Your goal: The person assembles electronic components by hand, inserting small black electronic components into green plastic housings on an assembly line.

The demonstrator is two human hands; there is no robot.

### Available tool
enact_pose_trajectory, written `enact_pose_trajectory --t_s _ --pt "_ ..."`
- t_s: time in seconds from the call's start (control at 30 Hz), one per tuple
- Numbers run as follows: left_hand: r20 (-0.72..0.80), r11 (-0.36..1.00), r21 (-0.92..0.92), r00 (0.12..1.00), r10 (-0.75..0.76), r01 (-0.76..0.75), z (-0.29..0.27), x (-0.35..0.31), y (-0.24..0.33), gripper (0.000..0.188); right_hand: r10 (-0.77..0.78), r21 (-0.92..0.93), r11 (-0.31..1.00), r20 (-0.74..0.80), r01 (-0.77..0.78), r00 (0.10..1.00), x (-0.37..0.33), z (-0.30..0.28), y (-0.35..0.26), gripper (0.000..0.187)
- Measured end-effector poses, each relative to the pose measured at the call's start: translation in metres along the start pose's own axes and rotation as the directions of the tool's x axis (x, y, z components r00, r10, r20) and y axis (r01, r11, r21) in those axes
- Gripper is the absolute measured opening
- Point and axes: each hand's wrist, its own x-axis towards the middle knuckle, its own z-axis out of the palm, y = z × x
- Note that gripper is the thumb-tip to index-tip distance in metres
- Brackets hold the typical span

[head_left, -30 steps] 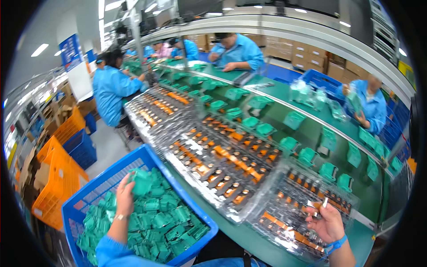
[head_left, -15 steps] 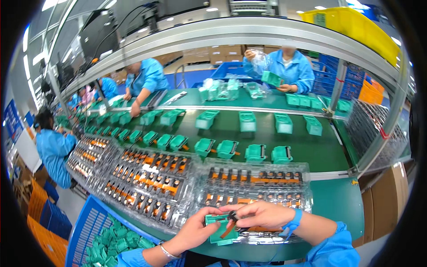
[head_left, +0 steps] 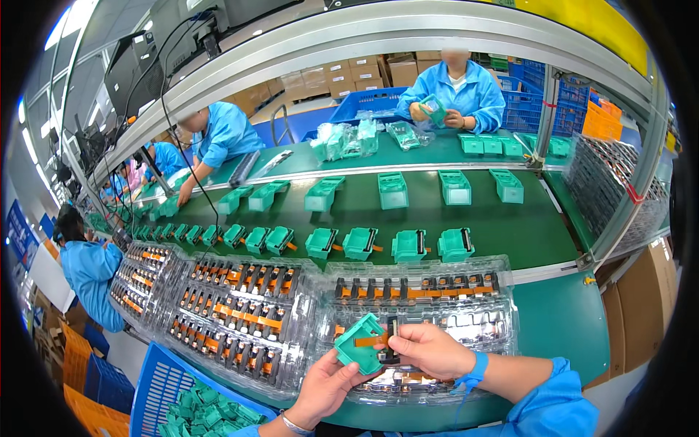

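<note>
In front of me, my left hand [head_left: 329, 387] is closed on the lower left side of a green plastic housing [head_left: 357, 361], its thumb on the housing wall. The housing is tilted with its open side up. My right hand [head_left: 431, 351] pinches a small black part [head_left: 393, 351] at the housing's right edge. From that part an orange ribbon cable [head_left: 370, 341] reaches left over the housing's opening. Both hands are above a clear plastic tray [head_left: 502, 320] holding black parts with orange ribbons. A blue band is on my right wrist.
More loaded trays [head_left: 240, 295] lie to the left. A blue basket [head_left: 154, 379] of green housings stands at lower left. Beyond the trays, a green conveyor [head_left: 502, 240] carries rows of housings. A metal post [head_left: 626, 211] rises at right. Co-workers [head_left: 455, 91] sit or stand across and leftward.
The housing is lifted and tilted, and the black part has shifted to its right edge with the ribbon spread across. The co-worker opposite lowered a raised hand that had held clear plastic.
</note>
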Motion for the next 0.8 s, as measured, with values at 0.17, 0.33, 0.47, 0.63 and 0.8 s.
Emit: enact_pose_trajectory --t_s 0.17,0.33,0.47,0.63,0.8 --pt "-0.122 0.999 -0.031 0.992 0.025 -0.029 -0.004 0.001 0.002 0.038 -0.424 -0.439 0.827 -0.075 0.352 0.903 -0.009 -0.011 -0.026 0.014" --pt "-0.201 0.957 0.206 0.949 0.245 -0.204 -0.010 0.000 -0.014 0.032 -0.588 -0.513 0.717 -0.080 0.473 0.805 -0.014 -0.001 -0.022 0.013" --pt "-0.118 0.919 0.292 0.943 0.311 -0.266 -0.009 0.000 -0.017 0.028 -0.691 -0.755 0.457 0.031 0.470 0.722 -0.011 -0.004 -0.022 0.015" --pt "-0.102 0.932 0.245 0.949 0.299 -0.267 -0.002 -0.004 -0.016 0.026 -0.586 -0.763 0.523 0.002 0.380 0.810 -0.014 -0.003 -0.021 0.014" --pt "-0.042 0.919 0.242 0.943 0.330 -0.311 -0.001 -0.007 -0.016 0.025 -0.510 -0.762 0.564 -0.018 0.318 0.860 -0.013 0.000 -0.015 0.015"
